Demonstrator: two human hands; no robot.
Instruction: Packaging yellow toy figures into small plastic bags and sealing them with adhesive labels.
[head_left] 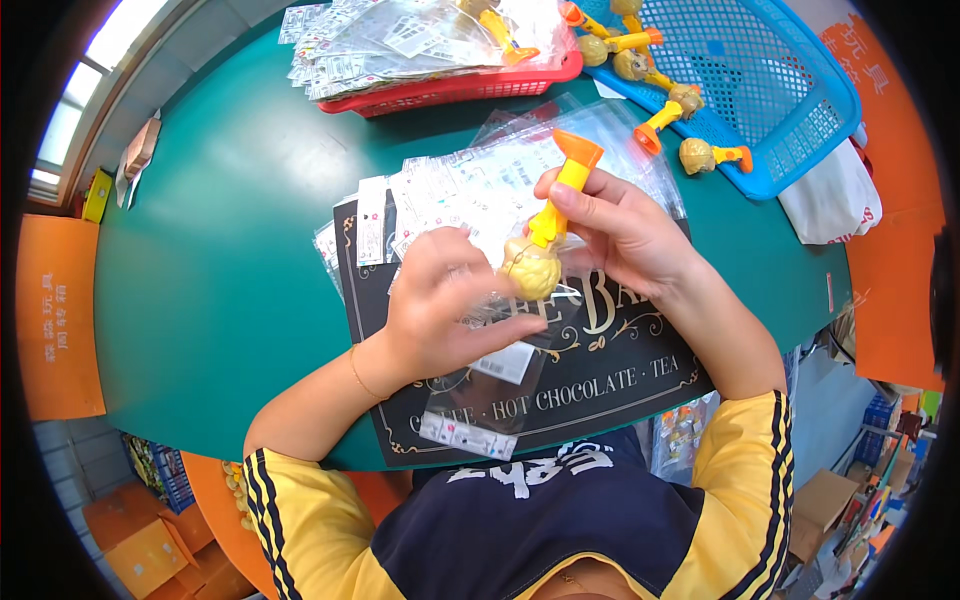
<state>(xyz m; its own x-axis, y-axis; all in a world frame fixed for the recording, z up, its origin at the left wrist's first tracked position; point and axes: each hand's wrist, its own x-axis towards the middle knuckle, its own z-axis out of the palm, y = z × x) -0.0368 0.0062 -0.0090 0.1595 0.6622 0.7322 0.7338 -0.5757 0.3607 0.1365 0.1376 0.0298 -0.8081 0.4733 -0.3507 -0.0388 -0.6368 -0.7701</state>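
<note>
My right hand [625, 225] grips a yellow toy figure [548, 225] by its stem, between thumb and fingers. The toy is tilted, its orange foot up and its round, golden-haired head down. Close by the head, my left hand [440, 295] is curled at the mouth of a clear plastic bag [480, 400]; its fingers are partly blurred. The bag hangs below that hand, with a printed strip at its bottom end. Beneath both hands lies a black placemat [630, 375] with light lettering, and a pile of clear printed bags [440, 195] covers its far part.
A red basket [440, 97] heaped with flat printed bags stands at the back. At the back right is a blue basket [800, 145] with several similar toys [632, 65]; one toy [712, 156] lies beside it. A white cloth bag [835, 200] sits next to the green table's [200, 270] right side.
</note>
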